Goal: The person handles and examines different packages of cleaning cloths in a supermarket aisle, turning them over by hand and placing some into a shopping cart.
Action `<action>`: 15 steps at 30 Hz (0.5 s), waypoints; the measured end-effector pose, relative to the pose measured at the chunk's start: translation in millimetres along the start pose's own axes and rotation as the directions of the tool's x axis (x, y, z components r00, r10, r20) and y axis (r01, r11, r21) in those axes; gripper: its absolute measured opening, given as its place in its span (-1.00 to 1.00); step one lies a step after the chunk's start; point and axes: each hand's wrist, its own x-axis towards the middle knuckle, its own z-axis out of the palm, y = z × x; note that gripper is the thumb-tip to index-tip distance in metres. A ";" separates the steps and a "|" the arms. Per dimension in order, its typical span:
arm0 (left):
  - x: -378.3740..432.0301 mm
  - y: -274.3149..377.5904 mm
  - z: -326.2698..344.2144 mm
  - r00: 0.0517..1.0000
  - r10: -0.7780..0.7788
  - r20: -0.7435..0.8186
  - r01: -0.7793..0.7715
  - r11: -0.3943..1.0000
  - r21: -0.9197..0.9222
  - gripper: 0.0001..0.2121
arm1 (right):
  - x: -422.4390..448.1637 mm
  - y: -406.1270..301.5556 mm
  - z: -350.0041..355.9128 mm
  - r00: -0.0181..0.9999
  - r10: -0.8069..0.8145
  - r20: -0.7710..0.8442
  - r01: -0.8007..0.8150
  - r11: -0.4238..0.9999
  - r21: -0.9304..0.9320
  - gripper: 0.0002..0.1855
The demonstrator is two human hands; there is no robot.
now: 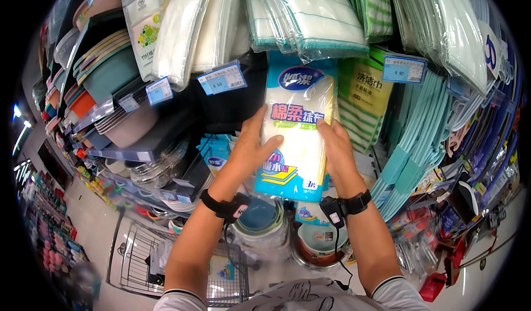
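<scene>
A flat plastic packet of cleaning cloths point(296, 145), blue and white with printed writing, is held upright between both hands in front of the hanging goods. My left hand point(255, 139) grips its left edge, thumb across the front. On the right edge, my right hand point(338, 145) has its thumb on the front face; the fingers behind the packet are hidden. Bagged white cloths with teal edging point(323, 16) hang just above the packet. Behind it to the right hangs a green-striped cleaning cloth pack point(365, 99). Each wrist wears a black strap with a small device and cable.
A metal shopping cart point(137, 253) with items inside stands at lower left. Stacked basins point(112, 70) fill the left shelves; more basins point(259, 224) stand low before me. Teal clothes hangers point(415, 145) hang at right. Price tags point(222, 76) stick out from the rack.
</scene>
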 end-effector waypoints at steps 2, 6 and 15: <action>-3.9 0.9 3.1 0.999 -0.042 0.024 0.043 0.999 -0.024 -0.22 | -1.0 3.6 -0.9 0.999 -0.032 -0.021 0.030 0.996 -0.080 -0.67; -18.5 -2.0 9.0 1.000 -0.022 0.010 0.023 0.996 -0.083 -0.20 | -21.4 4.2 -10.2 0.996 -0.088 -0.036 0.074 0.959 -0.274 -0.65; -50.1 -9.9 24.2 0.996 -0.082 -0.029 0.081 0.997 -0.004 -0.31 | -73.7 8.8 -30.9 0.994 -0.112 0.007 0.101 0.874 -0.475 -0.54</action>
